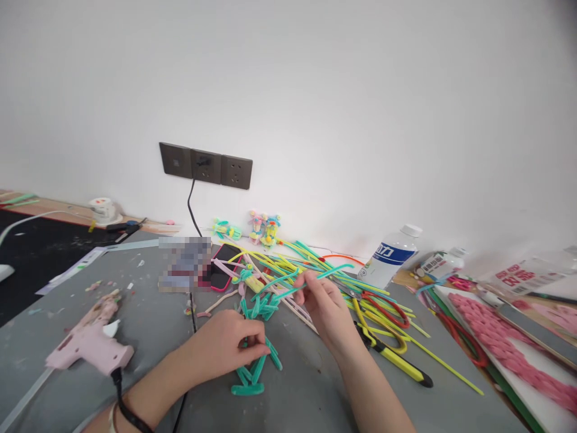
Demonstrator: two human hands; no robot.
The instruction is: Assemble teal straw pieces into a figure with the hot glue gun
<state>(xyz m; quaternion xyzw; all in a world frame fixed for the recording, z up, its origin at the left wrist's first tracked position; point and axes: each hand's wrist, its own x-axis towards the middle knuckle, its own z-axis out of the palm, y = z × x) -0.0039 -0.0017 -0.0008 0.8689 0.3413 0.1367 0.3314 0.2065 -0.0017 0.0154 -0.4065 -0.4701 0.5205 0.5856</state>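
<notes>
The right hand (328, 310) grips a teal pipe cleaner (336, 270); the left hand (229, 341) pinches bent teal pieces (258, 368) above the grey worktop (302, 391).

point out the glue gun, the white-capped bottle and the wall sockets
pink glue gun (90, 347), head view, on its body
bottle (390, 255), head view, on its label
wall sockets (206, 166), head view, on the middle panel

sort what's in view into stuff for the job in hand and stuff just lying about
In the job:
- teal strand, in the right hand
- short teal pieces, by the left hand
- probably the long stems; perhaps the pink glue gun

Seemingly just lying about:
- phone
- bottle
- pink braided piece
</notes>
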